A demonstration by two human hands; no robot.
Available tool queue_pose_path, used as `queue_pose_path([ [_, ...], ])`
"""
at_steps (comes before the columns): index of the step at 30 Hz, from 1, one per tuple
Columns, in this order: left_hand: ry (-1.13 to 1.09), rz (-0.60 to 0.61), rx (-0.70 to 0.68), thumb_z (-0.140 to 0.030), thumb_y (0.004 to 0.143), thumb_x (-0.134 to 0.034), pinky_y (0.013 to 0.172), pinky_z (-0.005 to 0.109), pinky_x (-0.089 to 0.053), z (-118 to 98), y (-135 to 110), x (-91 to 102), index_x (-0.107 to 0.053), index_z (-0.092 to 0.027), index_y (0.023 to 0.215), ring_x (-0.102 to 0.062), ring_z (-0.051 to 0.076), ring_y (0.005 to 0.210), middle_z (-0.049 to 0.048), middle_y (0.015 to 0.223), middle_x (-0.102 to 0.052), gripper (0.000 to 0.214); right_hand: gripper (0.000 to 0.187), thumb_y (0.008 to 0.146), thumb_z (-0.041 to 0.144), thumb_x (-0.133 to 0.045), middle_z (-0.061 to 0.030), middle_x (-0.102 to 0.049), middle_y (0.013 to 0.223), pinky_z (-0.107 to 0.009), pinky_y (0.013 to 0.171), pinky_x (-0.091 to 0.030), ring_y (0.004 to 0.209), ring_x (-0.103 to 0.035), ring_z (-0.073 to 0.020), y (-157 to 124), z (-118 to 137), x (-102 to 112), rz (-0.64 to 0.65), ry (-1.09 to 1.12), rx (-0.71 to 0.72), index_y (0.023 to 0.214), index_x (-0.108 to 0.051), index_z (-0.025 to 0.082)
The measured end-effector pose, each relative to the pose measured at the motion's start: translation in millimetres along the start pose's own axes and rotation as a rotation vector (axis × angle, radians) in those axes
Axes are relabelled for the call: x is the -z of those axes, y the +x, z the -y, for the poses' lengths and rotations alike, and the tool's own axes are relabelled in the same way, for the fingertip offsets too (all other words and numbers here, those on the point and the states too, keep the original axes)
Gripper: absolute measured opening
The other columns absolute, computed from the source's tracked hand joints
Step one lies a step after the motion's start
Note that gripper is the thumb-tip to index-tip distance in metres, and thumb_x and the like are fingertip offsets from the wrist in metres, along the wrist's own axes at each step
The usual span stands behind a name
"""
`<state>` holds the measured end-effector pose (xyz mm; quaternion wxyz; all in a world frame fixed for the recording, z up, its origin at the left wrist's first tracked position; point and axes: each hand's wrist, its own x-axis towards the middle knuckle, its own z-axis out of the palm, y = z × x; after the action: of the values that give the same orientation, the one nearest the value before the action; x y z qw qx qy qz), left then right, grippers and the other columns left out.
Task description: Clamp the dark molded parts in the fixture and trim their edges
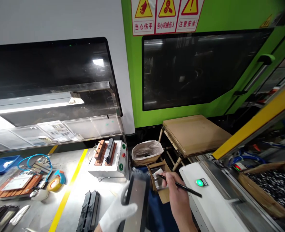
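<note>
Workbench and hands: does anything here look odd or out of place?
Only the hands are mismatched: the left hand wears a white glove and holds a dark flat panel, while the bare right hand holds a thin black tool.

The left hand (117, 212) holds a flat panel (134, 203) just left of the right hand (177, 196), which grips a pen (181, 186). Behind them sits a control box (110, 159); a lined bin (146, 152) stands to its right, a tape roll (54, 184) well left.

A yellow tape roll (53, 184), a blue tray (2, 163), and perhaps 2 black parts (89, 211).
</note>
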<state>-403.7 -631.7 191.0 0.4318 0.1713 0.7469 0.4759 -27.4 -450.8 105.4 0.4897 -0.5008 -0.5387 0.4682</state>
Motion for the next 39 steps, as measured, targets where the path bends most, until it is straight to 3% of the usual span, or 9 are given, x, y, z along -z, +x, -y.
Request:
queue_pose_path([
  [2, -0.293, 0.187, 0.017, -0.044, 0.064, -0.084, 0.080, 0.060, -0.062, 9, -14, -101.8, -0.038, -0.059, 0.141, -0.066, 0.041, 0.115, -0.0056, 0.106, -0.079, 0.091, 0.034, 0.094, 0.049, -0.057, -0.0073, -0.071, 0.090, -0.028, 0.077, -0.054, 0.089, -0.068, -0.0222, -19, -1, 13, 0.012, -0.054, 0.109, 0.079, -0.068, 0.020],
  [4, -0.498, 0.216, 0.056, -0.039, 0.069, -0.083, 0.084, 0.056, -0.063, 14, -19, -188.2, -0.043, -0.048, 0.143, -0.070, 0.038, 0.109, -0.0002, 0.099, -0.081, 0.084, 0.029, 0.094, 0.044, -0.058, -0.0081, -0.072, 0.104, -0.026, 0.072, -0.056, 0.083, -0.070, -0.0193, -41, -2, 21, 0.044, -0.091, 0.207, 0.081, -0.070, 0.021],
  [7, -0.606, 0.182, 0.034, -0.029, 0.071, -0.082, 0.089, 0.045, -0.063, 10, -15, -247.1, -0.045, -0.038, 0.144, -0.072, 0.032, 0.106, 0.0026, 0.102, -0.080, 0.082, 0.020, 0.093, 0.039, -0.060, -0.0073, -0.072, 0.104, -0.026, 0.072, -0.056, 0.081, -0.070, -0.0187, -66, 1, 25, 0.054, -0.166, 0.373, 0.086, -0.070, 0.024],
  [11, -0.628, 0.211, -0.040, -0.025, 0.077, -0.077, 0.083, 0.035, -0.063, -4, -9, -240.9, -0.043, -0.033, 0.145, -0.073, 0.027, 0.103, 0.0067, 0.116, -0.075, 0.077, 0.007, 0.089, 0.022, -0.063, -0.0057, -0.073, 0.097, -0.028, 0.081, -0.056, 0.093, -0.070, -0.0210, -70, 8, 24, 0.123, -0.303, 0.568, 0.092, -0.069, 0.024],
  [20, -0.605, 0.213, -0.032, -0.024, 0.076, -0.078, 0.071, 0.033, -0.063, 0, -11, -244.3, -0.045, -0.033, 0.142, -0.073, 0.019, 0.079, 0.0045, 0.101, -0.075, 0.074, 0.010, 0.092, 0.018, -0.056, -0.0060, -0.071, 0.089, -0.034, 0.084, -0.053, 0.099, -0.066, -0.0232, -66, 7, 25, 0.113, -0.346, 0.575, 0.089, -0.064, 0.023],
  [23, -0.630, 0.201, -0.039, -0.024, 0.075, -0.080, 0.072, 0.032, -0.062, 4, -6, -243.4, -0.046, -0.031, 0.141, -0.073, 0.019, 0.080, 0.0056, 0.100, -0.076, 0.076, 0.012, 0.089, 0.013, -0.058, -0.0040, -0.072, 0.089, -0.032, 0.088, -0.052, 0.106, -0.065, -0.0227, -65, 8, 26, 0.204, -0.406, 0.680, 0.095, -0.061, 0.023],
  [29, -0.684, 0.214, -0.048, -0.021, 0.074, -0.080, 0.067, 0.030, -0.060, 1, -12, -243.1, -0.040, -0.028, 0.145, -0.071, 0.018, 0.073, 0.0042, 0.088, -0.076, 0.081, 0.023, 0.085, 0.017, -0.066, 0.0024, -0.074, 0.086, -0.037, 0.116, -0.032, 0.124, -0.060, -0.0243, -61, 13, 4, 0.362, -0.528, 0.945, 0.107, -0.061, 0.025],
  [35, -0.732, 0.198, -0.056, -0.019, 0.073, -0.079, 0.071, 0.032, -0.060, 0, -12, -239.0, -0.048, -0.028, 0.138, -0.072, 0.020, 0.078, 0.0047, 0.095, -0.077, 0.073, 0.021, 0.079, 0.008, -0.061, 0.0027, -0.068, 0.070, -0.040, 0.116, -0.036, 0.117, -0.065, -0.0247, -65, 13, -2, 0.371, -0.473, 0.952, 0.091, -0.060, 0.025],
  [39, -0.857, 0.108, 0.150, -0.037, 0.077, -0.078, 0.071, 0.030, -0.060, 9, 3, -230.8, -0.067, -0.023, 0.112, -0.072, 0.019, 0.081, 0.0053, 0.094, -0.076, 0.039, 0.014, 0.088, 0.015, -0.055, -0.0007, -0.068, 0.072, -0.039, 0.093, -0.056, 0.089, -0.071, -0.0216, -71, 15, 15, 0.262, -0.048, 0.608, 0.089, -0.064, 0.025],
])
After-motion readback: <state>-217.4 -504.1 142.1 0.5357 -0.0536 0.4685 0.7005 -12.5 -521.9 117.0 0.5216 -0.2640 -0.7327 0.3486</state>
